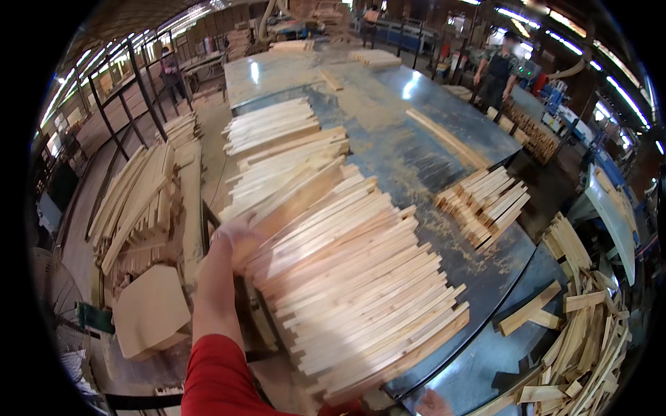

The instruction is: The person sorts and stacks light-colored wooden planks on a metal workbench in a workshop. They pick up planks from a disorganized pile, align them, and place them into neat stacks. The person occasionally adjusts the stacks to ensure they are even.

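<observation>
My left hand (239, 239), somewhat blurred, is closed on the near end of a wooden board (295, 201). The board slants up to the right over a long row of pale wooden strips (361, 277) lying side by side on the metal table. Part of my right hand (433, 402) shows at the lower edge, above the table's near corner. Its fingers are too little in view to read, and no held thing can be made out there. Farther along the row lie more strips (270, 128), with uneven ends.
A bundle of short sticks (482, 204) sits on the table's right side, near a long strip (447, 139). Offcuts (586, 340) are heaped at the lower right. Stacked boards (139, 194) stand at left, behind a cardboard-coloured block (151, 308). A person (498, 73) stands beyond the table.
</observation>
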Demonstrator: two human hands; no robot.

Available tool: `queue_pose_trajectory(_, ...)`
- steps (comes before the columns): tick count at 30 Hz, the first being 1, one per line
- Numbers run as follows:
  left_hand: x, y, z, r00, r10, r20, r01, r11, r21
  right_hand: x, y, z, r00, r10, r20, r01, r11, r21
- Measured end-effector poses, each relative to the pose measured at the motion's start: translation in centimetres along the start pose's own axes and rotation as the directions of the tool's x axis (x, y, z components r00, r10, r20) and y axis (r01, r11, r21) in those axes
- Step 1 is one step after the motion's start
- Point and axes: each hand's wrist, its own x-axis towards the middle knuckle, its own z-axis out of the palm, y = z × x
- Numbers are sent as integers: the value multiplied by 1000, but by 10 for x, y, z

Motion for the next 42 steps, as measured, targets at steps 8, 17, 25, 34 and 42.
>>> queue_pose_trajectory(8, 7, 105, 24, 927, -375, -30, 352, 836, 420, -9, 102, 61, 995, -79, -63, 78, 997, -19)
queue_pose_trajectory(17, -33, 193, 32, 933, -198, -301, 337, 774, 536, -18, 66, -66, 954, 146, -262, -48, 936, 348)
queue_pose_trajectory(25, -70, 527, 218, 726, 687, -32, -662, 711, 237, -70, 212, -317, 206, 88, -975, -207, 977, 44)
queue_pose_trajectory(34, -112, 756, 421, 727, 560, 397, -626, 779, 46, -76, 259, -308, 705, 266, -658, -470, 870, -152)
queue_pose_trajectory(42, -146, 737, 376, 519, 511, 685, -346, 859, -378, -140, 276, -188, 663, 176, -727, -429, 886, -177)
